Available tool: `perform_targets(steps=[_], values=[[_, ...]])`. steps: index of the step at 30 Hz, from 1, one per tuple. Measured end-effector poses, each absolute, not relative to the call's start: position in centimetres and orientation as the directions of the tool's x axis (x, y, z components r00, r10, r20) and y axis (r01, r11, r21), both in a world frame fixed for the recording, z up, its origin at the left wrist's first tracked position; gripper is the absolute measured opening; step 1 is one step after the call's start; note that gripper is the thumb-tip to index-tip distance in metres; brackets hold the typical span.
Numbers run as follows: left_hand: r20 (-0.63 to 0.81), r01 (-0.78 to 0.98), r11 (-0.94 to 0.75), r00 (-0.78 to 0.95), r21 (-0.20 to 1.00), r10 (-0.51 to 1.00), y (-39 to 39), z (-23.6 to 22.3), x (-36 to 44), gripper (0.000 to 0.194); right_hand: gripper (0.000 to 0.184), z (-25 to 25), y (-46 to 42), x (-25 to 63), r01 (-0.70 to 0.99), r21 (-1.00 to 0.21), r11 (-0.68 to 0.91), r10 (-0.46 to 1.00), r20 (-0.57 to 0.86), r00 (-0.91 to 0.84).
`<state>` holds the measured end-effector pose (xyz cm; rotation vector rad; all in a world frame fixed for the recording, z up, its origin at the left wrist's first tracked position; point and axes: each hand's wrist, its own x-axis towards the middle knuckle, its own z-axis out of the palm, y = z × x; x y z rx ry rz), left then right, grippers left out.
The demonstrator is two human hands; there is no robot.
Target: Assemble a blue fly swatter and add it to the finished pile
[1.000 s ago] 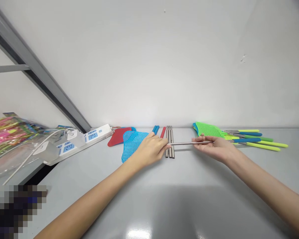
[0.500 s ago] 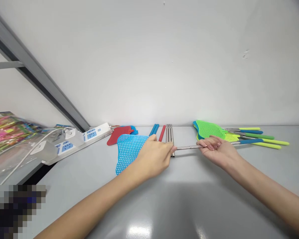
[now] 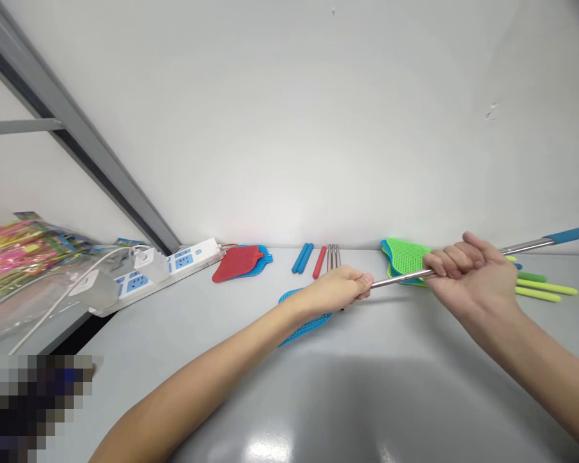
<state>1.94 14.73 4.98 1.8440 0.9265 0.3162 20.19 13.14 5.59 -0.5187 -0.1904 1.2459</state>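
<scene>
My left hand [image 3: 338, 290] is closed around the near end of a steel rod [image 3: 400, 279], and a blue plastic mesh fly swatter head [image 3: 305, 321] lies under my left forearm and wrist. I cannot tell whether that hand also holds the mesh. Farther along, my right hand [image 3: 473, 275] grips the same rod, which rises to the right. A blue handle grip [image 3: 574, 233] caps its far end, beyond my right hand. Just behind my left hand stand steel rods [image 3: 334, 257], a red grip [image 3: 319, 262] and blue grips [image 3: 302, 258].
A red swatter head [image 3: 236, 263] lies on a blue one at the back of the grey table. Green swatters [image 3: 405, 259] and yellow-green handles [image 3: 535, 289] lie to the right. On the left are a white power strip [image 3: 174, 267] with plugs and colourful packaged goods [image 3: 14, 251].
My hands have spread apart, with my right hand moving right and up. More of the rod shows, now with a blue grip at its far end. The blue mesh head has shifted right beneath my left forearm.
</scene>
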Motion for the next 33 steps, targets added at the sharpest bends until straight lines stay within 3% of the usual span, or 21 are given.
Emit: perform_targets(steps=[4,9,11,14,17,19,21,28,33], values=[[-0.253,0.355,-0.034,0.728,0.934,0.637,14.8,5.2,2.1,0.037,0.039,5.7,13.0,20.2,-0.843,-0.485,0.235,0.941,-0.106,0.323],[-0.2,0.505,-0.212,0.643,0.837,0.739,14.6,5.9,1.4,0.038,0.035,5.3,13.6,20.0,-0.881,-0.444,0.164,0.945,-0.185,0.27],[-0.14,0.611,-0.322,0.586,0.723,0.798,14.4,6.0,1.2,0.039,0.031,5.1,14.0,19.9,-0.891,-0.436,0.129,0.938,-0.237,0.252],[0.049,0.733,-0.51,0.55,0.451,0.834,14.1,5.7,1.0,0.038,0.02,4.9,14.6,19.8,-0.9,-0.436,-0.015,0.902,-0.395,0.176],[0.224,0.746,-0.645,0.608,0.165,0.761,13.8,4.9,0.6,0.036,0.014,4.9,14.7,19.9,-0.896,-0.367,-0.251,0.802,-0.597,0.02],[0.259,0.733,-0.677,0.643,0.066,0.721,13.5,4.5,0.0,0.036,0.013,4.9,14.7,20.2,-0.893,-0.301,-0.334,0.746,-0.663,-0.055],[0.262,0.71,-0.703,0.673,0.033,0.692,13.2,4.3,-0.7,0.034,0.013,4.9,14.7,20.6,-0.896,-0.275,-0.35,0.739,-0.669,-0.082],[0.224,0.668,-0.743,0.719,0.037,0.658,12.5,4.9,-2.5,0.028,0.025,5.1,14.9,21.0,-0.872,-0.362,-0.331,0.832,-0.547,-0.089],[0.184,0.654,-0.753,0.733,0.073,0.655,12.7,4.3,-1.8,0.026,0.028,4.2,14.0,19.6,-0.911,-0.406,-0.071,0.884,-0.448,0.131]])
